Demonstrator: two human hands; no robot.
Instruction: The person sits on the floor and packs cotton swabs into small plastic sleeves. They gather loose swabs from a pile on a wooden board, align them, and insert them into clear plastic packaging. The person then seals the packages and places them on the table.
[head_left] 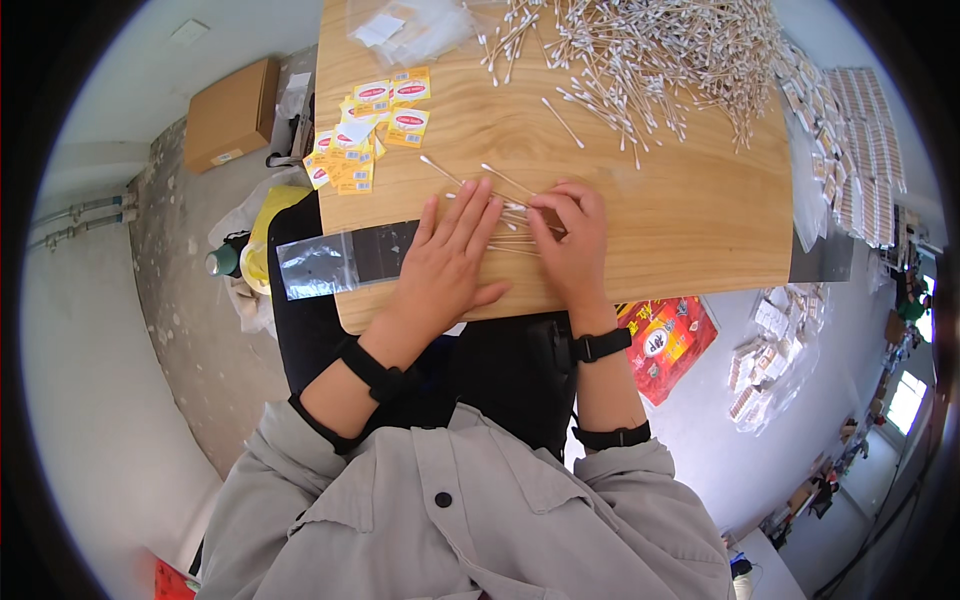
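Some cotton swabs (pixel 513 238) could roll if the flat, open left hand (pixel 447 250) slipped; I couldn't tell if the bent right hand (pixel 570 235) pinched any.

Beyond the left hand (pixel 450 248), yellow cards (pixel 350 157) are showing red ovals; beyond the right hand (pixel 573 235), tan swabs (pixel 680 55) are showing white tips, the tabletop (pixel 690 225) brown grain.

A brown cardboard box (pixel 230 122) sits far left by a pale wall (pixel 130 90), grey pipes (pixel 100 205) nearer on the left; to the right, a red printed item (pixel 660 362) and a bright window (pixel 906 402)
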